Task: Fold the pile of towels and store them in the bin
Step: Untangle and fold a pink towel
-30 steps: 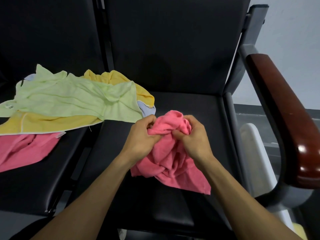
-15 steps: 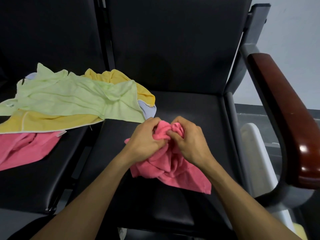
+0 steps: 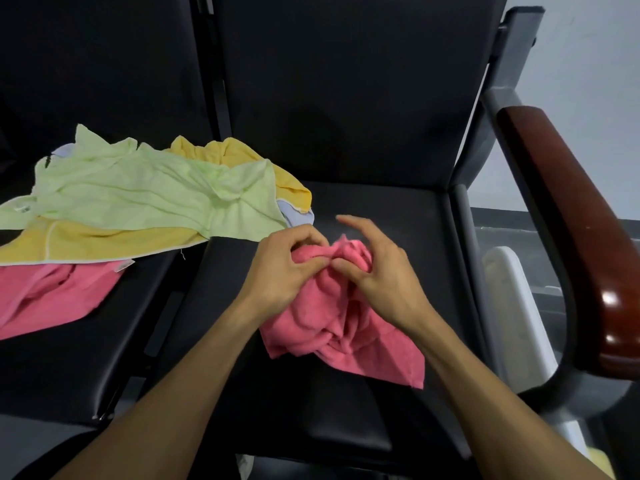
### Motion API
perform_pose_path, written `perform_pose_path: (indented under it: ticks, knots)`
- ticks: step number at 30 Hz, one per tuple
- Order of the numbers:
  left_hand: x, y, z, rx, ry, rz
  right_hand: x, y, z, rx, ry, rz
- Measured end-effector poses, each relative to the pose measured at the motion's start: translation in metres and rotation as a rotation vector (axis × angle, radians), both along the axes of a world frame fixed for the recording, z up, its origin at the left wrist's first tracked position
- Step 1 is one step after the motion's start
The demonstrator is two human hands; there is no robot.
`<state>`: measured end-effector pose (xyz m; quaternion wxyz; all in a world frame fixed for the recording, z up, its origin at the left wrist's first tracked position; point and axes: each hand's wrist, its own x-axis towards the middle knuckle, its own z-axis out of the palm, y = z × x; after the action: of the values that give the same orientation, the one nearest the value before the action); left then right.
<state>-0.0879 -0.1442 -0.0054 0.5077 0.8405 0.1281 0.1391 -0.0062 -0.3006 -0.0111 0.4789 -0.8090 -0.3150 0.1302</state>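
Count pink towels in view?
2. One crumpled pink terry towel on the right black seat, held by both hands; another pink towel on the left seat, partly under the yellow towel. More may be hidden.

A crumpled pink towel (image 3: 341, 327) is held over the black seat (image 3: 398, 216) by both hands. Its top bunch is gripped by the left hand (image 3: 284, 268) with curled fingers, and pinched by the right hand (image 3: 377, 271) between thumb and lower fingers (the index finger is stretched out above). To the left, a green towel (image 3: 138, 195) is spread over yellow towels (image 3: 104, 240), with another pink one (image 3: 52, 296) beneath. A brown armrest (image 3: 568, 216) is seen at right.
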Motion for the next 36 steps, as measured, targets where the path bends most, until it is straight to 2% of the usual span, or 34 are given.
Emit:
perform_pose_path:
  ticks: [3, 6, 9, 11, 13, 17, 19, 22, 24, 26, 28, 32, 34, 36]
  knots:
    - [-0.001, -0.001, 0.001, 0.006, -0.021, -0.049, -0.001, 0.002, 0.000, -0.042, -0.030, 0.096]
    - [0.000, 0.002, -0.005, -0.020, 0.081, 0.018, 0.002, 0.001, -0.003, -0.046, -0.037, -0.021]
    - [-0.001, 0.008, -0.013, -0.174, 0.249, 0.059, 0.005, -0.002, 0.000, 0.009, -0.030, -0.188]
    - [-0.002, 0.008, -0.014, -0.305, 0.299, 0.054, 0.006, -0.002, 0.000, 0.031, 0.045, -0.205]
    - [-0.001, 0.007, -0.012, -0.373, 0.260, 0.079, 0.005, -0.002, -0.001, 0.062, 0.144, -0.209]
    - [0.000, 0.005, -0.006, -0.380, 0.071, 0.192, 0.007, -0.002, -0.002, 0.072, 0.215, -0.292]
    - [-0.001, 0.003, -0.002, -0.355, 0.016, 0.184, 0.008, -0.002, -0.002, 0.115, 0.371, -0.322]
    - [-0.001, 0.002, -0.001, -0.268, -0.033, 0.141, 0.007, -0.001, 0.000, 0.316, 0.719, -0.271]
    - [-0.001, 0.002, -0.002, -0.224, -0.032, 0.117, 0.006, -0.001, 0.003, 0.382, 0.821, -0.220]
    - [-0.001, 0.001, -0.002, -0.233, -0.024, 0.121, 0.006, 0.000, 0.003, 0.416, 0.843, -0.205]
    - [-0.001, -0.002, 0.000, -0.255, -0.044, 0.127, 0.006, -0.001, 0.002, 0.375, 0.762, -0.236]
    - [-0.001, -0.003, 0.001, -0.248, -0.079, 0.149, 0.009, -0.004, -0.003, -0.026, 0.127, -0.300]
    - [0.000, -0.004, 0.000, -0.193, -0.083, 0.134, 0.005, -0.002, -0.003, -0.060, 0.001, -0.267]
    - [0.000, -0.007, 0.000, -0.123, -0.093, 0.104, 0.002, 0.000, -0.001, -0.026, -0.003, -0.233]
